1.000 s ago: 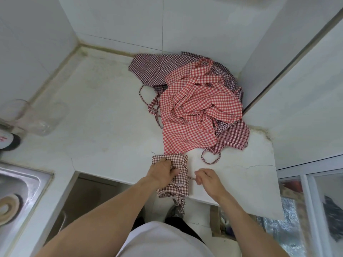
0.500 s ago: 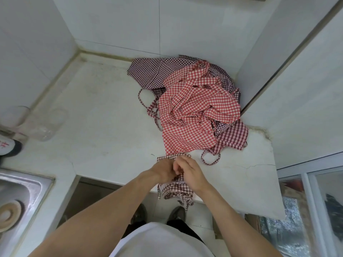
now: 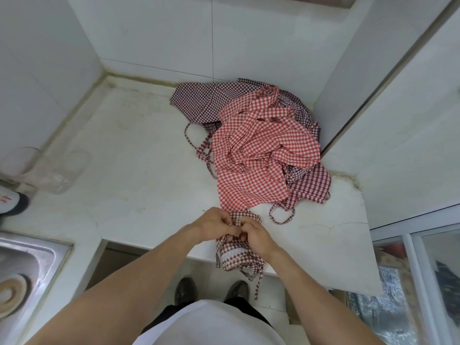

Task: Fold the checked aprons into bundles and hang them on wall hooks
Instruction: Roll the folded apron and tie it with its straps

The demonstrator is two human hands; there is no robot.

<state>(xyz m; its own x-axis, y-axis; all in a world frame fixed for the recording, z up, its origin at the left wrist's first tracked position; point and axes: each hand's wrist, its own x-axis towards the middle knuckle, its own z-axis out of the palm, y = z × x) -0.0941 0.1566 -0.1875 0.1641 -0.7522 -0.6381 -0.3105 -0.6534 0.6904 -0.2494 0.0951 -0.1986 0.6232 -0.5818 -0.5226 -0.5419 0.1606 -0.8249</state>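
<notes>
A shiny metal sink (image 3: pixel 27 255) sits at the left, with a round thing in it. A clear jar (image 3: pixel 59 170) lies on its side, nothing seen inside. At the front edge of the white counter (image 3: pixel 129 170), the left hand (image 3: pixel 214 224) and right hand (image 3: pixel 254 235) pinch the small folded apron (image 3: pixel 236 255); its strings hang over. The soft red-checked pile (image 3: pixel 261 155) fills the back corner, leaving bare room to its left.

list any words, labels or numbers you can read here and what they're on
Red marks on the white, dark-rimmed round object at the left edge of the white counter: cut off and blurred, not readable.
Red and maroon checked aprons, clear plastic container, steel sink: no text visible.
</notes>
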